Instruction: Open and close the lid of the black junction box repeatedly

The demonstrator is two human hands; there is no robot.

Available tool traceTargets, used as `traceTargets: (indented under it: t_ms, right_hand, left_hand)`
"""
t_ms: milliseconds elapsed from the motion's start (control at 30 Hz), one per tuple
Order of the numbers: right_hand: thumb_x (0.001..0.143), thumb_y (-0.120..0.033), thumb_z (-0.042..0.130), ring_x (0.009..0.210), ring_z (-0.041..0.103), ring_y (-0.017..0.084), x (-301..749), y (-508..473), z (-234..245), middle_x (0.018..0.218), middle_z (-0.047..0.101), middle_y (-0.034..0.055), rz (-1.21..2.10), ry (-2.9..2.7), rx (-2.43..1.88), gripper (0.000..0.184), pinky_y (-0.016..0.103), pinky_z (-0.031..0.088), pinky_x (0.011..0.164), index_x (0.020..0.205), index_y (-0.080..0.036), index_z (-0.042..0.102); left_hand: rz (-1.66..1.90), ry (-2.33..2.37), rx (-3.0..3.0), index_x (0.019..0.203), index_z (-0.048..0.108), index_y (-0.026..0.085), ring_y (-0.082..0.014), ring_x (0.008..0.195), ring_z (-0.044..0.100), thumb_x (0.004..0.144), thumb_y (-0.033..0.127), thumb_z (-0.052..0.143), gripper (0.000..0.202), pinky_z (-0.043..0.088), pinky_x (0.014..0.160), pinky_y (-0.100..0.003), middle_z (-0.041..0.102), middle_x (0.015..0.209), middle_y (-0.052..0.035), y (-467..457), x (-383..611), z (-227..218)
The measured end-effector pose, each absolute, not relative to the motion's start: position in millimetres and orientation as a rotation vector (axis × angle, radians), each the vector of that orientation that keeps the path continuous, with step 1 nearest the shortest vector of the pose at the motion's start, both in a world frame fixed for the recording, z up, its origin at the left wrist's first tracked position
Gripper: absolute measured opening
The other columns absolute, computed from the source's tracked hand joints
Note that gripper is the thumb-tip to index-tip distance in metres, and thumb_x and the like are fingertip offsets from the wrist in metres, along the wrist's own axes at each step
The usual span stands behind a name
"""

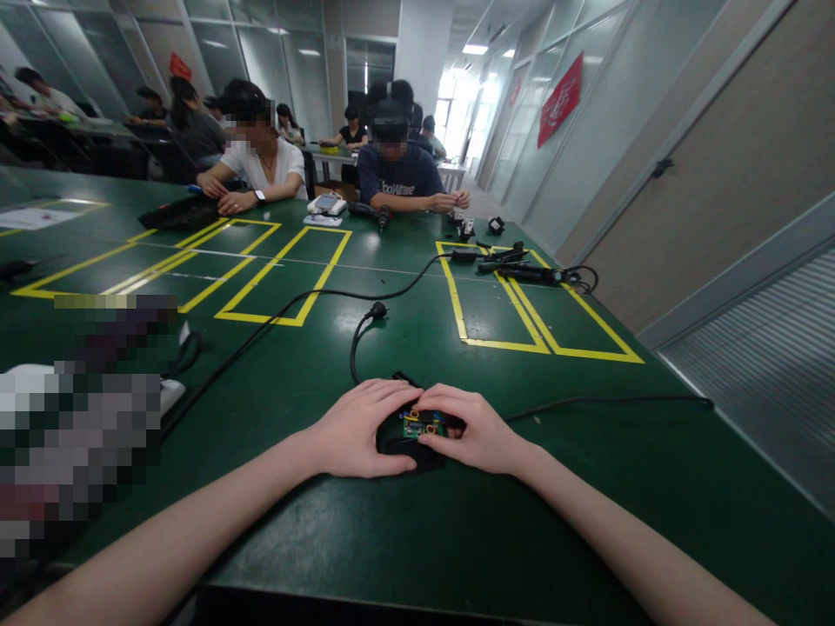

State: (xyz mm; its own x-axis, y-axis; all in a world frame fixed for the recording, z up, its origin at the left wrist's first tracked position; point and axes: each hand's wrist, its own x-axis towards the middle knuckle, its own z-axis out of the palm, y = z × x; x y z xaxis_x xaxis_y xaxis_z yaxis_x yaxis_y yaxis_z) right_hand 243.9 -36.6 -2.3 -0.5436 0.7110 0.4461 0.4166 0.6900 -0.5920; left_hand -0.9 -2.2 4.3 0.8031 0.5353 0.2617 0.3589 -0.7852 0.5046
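A small black device [410, 445] with an exposed green circuit board [421, 424] rests on the green table [457, 522] in front of me. My left hand [358, 428] wraps round its left side, thumb under its near edge. My right hand [473, 428] holds its right side, fingers curled onto the board. A black cable [606, 401] runs from the device off to the right.
A second black cable with a plug [377, 309] loops just beyond my hands. Yellow tape rectangles [522, 322] mark the tabletop. Black tools [531, 273] lie at the far right. Two people [397, 169] sit across the table. A blurred pile [84, 409] lies at my left.
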Motion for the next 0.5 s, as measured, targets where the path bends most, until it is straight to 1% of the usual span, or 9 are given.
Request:
traceTargets:
  t_ms: [167,267,367,400,500]
  right_hand:
    - [0.094,-0.022,0.071,0.102,0.073,0.021,238.4,-39.9,-1.1,0.11,0.074,0.0096,0.537,-2.224,-0.819,0.014,0.034,0.06,0.092,0.108,-0.02,0.073]
    - [0.095,-0.022,0.07,0.101,0.073,0.021,238.7,-39.4,-1.5,0.11,0.074,0.009,0.523,-2.195,-0.823,0.015,0.034,0.06,0.09,0.11,-0.021,0.073]
    - [0.095,-0.023,0.07,0.1,0.073,0.02,239.7,-39.0,-2.0,0.109,0.073,0.0083,0.527,-2.19,-0.845,0.017,0.034,0.061,0.09,0.112,-0.022,0.073]
    - [0.095,-0.023,0.071,0.101,0.073,0.02,239.9,-39.1,-2.2,0.11,0.073,0.0084,0.527,-2.201,-0.846,0.018,0.034,0.061,0.09,0.113,-0.022,0.072]
    - [0.092,-0.024,0.072,0.104,0.072,0.022,240.8,-40.0,-2.2,0.116,0.071,0.0098,0.513,-2.242,-0.868,0.025,0.034,0.06,0.09,0.117,-0.022,0.071]
  left_hand:
    - [0.555,0.651,2.549,0.149,0.05,0.023,-0.0341,0.139,0.055,0.077,0.056,0.084,0.086,0.041,0.12,-0.051,0.058,0.151,-0.013,-0.9,-2.0,2.5]
    - [0.554,0.647,2.564,0.15,0.05,0.022,-0.0346,0.139,0.055,0.075,0.061,0.085,0.091,0.041,0.121,-0.052,0.058,0.152,-0.014,-1.2,-2.2,2.3]
    - [0.553,0.632,2.585,0.149,0.051,0.019,-0.0355,0.139,0.055,0.073,0.063,0.086,0.094,0.04,0.121,-0.052,0.057,0.152,-0.0162,-2.7,-1.5,2.9]
    - [0.564,0.632,2.584,0.147,0.052,0.019,-0.0349,0.138,0.056,0.076,0.061,0.084,0.089,0.041,0.12,-0.052,0.059,0.15,-0.0161,-3.4,-1.0,3.4]
    - [0.639,0.682,2.551,0.139,0.059,0.019,-0.0309,0.127,0.063,0.089,0.052,0.075,0.062,0.049,0.112,-0.049,0.067,0.138,-0.0131,-5.4,1.3,5.6]
